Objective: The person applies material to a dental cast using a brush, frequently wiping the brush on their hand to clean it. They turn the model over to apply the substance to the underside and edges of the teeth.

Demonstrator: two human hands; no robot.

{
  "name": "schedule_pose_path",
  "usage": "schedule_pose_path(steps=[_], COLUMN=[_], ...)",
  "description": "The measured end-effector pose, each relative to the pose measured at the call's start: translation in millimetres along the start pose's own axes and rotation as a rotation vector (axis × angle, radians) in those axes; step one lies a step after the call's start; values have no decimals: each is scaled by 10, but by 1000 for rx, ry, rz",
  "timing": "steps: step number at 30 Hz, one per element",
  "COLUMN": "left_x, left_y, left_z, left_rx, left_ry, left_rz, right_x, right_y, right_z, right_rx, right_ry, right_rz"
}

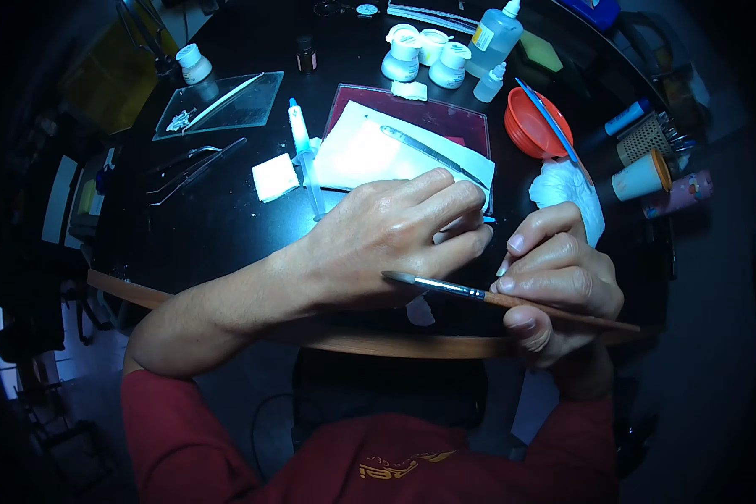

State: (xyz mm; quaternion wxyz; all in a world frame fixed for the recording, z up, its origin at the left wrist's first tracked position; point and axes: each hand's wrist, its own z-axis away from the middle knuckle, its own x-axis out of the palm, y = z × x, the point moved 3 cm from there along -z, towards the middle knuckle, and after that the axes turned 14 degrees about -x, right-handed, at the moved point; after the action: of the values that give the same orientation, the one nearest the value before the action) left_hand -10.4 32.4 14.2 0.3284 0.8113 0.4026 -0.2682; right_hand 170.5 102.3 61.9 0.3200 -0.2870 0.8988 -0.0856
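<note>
My left hand [395,235] is over the front edge of a white paper [357,143], back up, with its fingers bent to the right; what they hold, if anything, is hidden. To its right, my right hand [563,290] grips a brush [521,301] with a wooden handle. The brush's dark tip points left, in front of my left wrist. On the paper lies a metal spatula [433,151]. Just beyond my left wrist is a syringe [307,164], beside a small white pad [275,177].
Glass slab [218,105] and tweezers [197,172] lie at the left. White jars [401,57] and a clear bottle [496,42] stand at the back. An orange bowl [536,122], crumpled tissue [569,197] and a cup [638,176] are at the right.
</note>
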Motion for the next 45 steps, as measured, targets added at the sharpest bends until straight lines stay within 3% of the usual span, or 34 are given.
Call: schedule_pose_path(steps=[4,10,16,20,22,26,31,41,45], left_x=[-46,-62,-73,-34,-46,-86,-61,-72,-83], left_y=[34,11,55,37,23,38,-11,34,56], left_z=[-25,-15,-13,-2,2,-7,19,6,-6], left_rx=[23,-182,114,131,165,-8,-165,-131,-57], left_ry=[-39,-98,6,11,4,-139,-198,-134,-71], left_rz=[34,319,117,120,102,209,345,333,296], right_x=[-18,-1,-14,-17,12,69,92,84,98], right_y=[82,234,290,308,292,261,256,306,351], right_z=[45,95,141,191,175,142,128,213,248], right_rx=[61,192,351,411,396,310,362,632,644], right_ry=[98,263,374,457,452,313,252,377,421], right_rz=[-64,-268,-385,-520,-562,-537,-490,-711,-771])
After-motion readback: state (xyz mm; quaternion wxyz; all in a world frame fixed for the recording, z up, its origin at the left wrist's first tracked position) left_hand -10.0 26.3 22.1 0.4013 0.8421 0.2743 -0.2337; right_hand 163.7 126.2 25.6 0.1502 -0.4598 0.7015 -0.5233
